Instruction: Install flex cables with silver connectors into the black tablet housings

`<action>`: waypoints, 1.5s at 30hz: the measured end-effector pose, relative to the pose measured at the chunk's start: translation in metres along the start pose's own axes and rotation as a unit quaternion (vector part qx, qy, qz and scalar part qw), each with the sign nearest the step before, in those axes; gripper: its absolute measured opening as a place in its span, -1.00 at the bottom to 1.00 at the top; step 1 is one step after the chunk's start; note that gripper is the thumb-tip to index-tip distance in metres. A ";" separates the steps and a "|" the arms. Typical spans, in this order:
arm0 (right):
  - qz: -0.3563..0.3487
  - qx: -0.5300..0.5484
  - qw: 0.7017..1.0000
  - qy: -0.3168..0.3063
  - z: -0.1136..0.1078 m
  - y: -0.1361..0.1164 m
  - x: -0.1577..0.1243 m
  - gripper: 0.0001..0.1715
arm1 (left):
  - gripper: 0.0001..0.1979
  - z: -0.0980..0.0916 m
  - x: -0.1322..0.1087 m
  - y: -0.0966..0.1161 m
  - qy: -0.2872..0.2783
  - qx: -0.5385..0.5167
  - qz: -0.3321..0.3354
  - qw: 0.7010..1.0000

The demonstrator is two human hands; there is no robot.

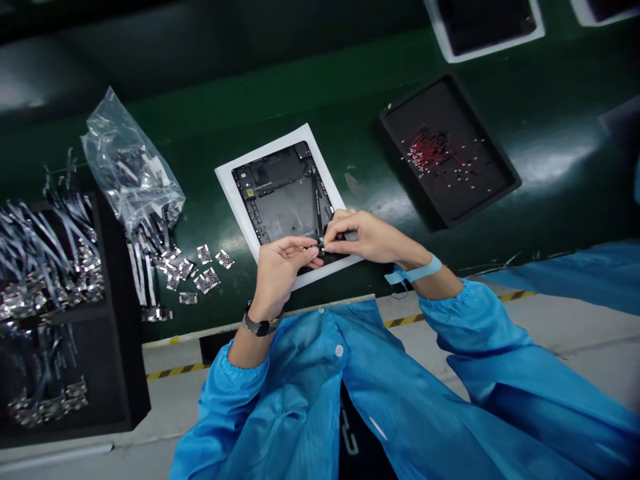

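Observation:
A black device housing (290,207) lies on a white sheet (229,179) on the green table. My left hand (287,267) is over the housing's near edge, thumb and fingers pinched on a small circuit board (321,245). From the right, my right hand (363,237) grips the same board's other side with thumb and index finger. A dark flat cable (317,200) runs from the board up along the housing's right side. The fingertips partly cover the board.
Several small boards (205,280) lie left of the sheet, beside a clear plastic bag (133,160) of cabled parts. A black divided box (123,360) holds more at far left. A black tray (450,153) with red wires is at right. Other framed panels (487,27) lie at the back right.

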State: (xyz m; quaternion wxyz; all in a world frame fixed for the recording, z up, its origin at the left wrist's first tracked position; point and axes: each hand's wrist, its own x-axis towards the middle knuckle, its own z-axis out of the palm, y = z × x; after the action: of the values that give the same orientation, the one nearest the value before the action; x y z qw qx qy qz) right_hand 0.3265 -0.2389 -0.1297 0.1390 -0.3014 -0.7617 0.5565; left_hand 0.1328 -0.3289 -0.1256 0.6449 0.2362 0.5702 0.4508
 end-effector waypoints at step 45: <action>0.127 -0.140 0.955 0.228 -0.067 -0.014 -0.075 -0.73 | -0.84 -0.078 0.349 0.310 0.174 0.579 0.252 0.756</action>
State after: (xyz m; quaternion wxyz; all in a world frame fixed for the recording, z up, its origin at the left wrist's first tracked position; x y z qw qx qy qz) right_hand 0.4168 -0.2365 -0.0842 0.1941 -0.5311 -0.7352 0.3738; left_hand -0.0577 0.1012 -0.0729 0.1374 0.6170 0.7446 0.2145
